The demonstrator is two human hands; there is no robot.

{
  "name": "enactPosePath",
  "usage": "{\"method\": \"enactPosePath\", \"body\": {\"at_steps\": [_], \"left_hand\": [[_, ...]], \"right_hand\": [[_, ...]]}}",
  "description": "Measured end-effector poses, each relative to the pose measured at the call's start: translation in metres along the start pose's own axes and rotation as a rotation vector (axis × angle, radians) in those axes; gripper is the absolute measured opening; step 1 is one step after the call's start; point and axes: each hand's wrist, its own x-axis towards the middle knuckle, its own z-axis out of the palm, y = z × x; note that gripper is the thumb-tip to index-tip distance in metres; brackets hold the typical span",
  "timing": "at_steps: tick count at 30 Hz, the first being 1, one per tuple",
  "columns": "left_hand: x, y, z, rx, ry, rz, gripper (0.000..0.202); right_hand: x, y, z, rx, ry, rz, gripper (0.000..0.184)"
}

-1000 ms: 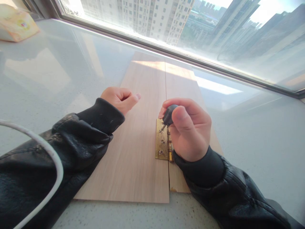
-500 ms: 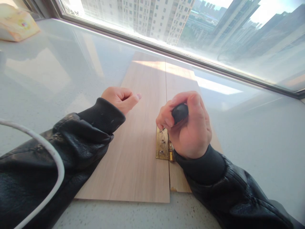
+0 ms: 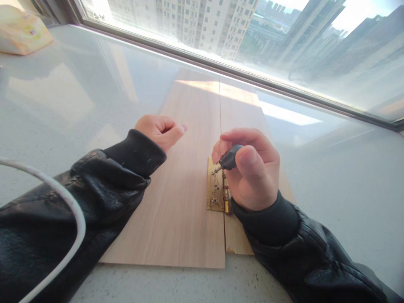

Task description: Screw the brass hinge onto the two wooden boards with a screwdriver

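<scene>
Two pale wooden boards (image 3: 186, 198) lie side by side on a white counter, joined by a brass hinge (image 3: 216, 191) over their seam. My right hand (image 3: 252, 172) is closed round a short black-handled screwdriver (image 3: 229, 159), whose metal tip touches the hinge's upper left corner. That hand covers the hinge's right leaf. My left hand (image 3: 160, 130) rests as a loose fist on the left board, thumb out, with nothing visible in it.
A window frame (image 3: 221, 69) runs along the far edge of the white counter (image 3: 63, 105). A yellow-and-white packet (image 3: 22, 31) lies at the far left corner. A white cable (image 3: 63, 206) arcs over my left sleeve close to the camera.
My right hand turned the screwdriver: fingers rolled over the handle half a second ago, then back to a thumb-forward grip. The left hand and the boards have stayed put.
</scene>
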Motion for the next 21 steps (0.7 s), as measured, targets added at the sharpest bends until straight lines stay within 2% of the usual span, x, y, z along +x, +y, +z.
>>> {"method": "enactPosePath", "body": {"at_steps": [5, 7, 11, 16, 21], "left_hand": [[0.000, 0.000, 0.000, 0.000, -0.007, -0.002, 0.038], [0.000, 0.000, -0.001, 0.000, -0.012, -0.002, 0.037], [0.000, 0.002, -0.002, 0.019, -0.023, -0.011, 0.037], [-0.001, 0.002, 0.000, -0.013, 0.013, -0.006, 0.036], [-0.003, 0.001, 0.004, -0.026, 0.058, -0.009, 0.036]], "right_hand": [[-0.002, 0.001, 0.004, -0.215, 0.184, -0.159, 0.019], [-0.002, 0.001, 0.005, -0.234, 0.198, -0.174, 0.016], [0.001, 0.000, 0.007, -0.138, 0.127, -0.106, 0.024], [0.006, -0.005, 0.009, 0.048, -0.005, 0.088, 0.036], [0.005, -0.013, 0.003, 0.155, -0.100, 0.209, 0.021]]}}
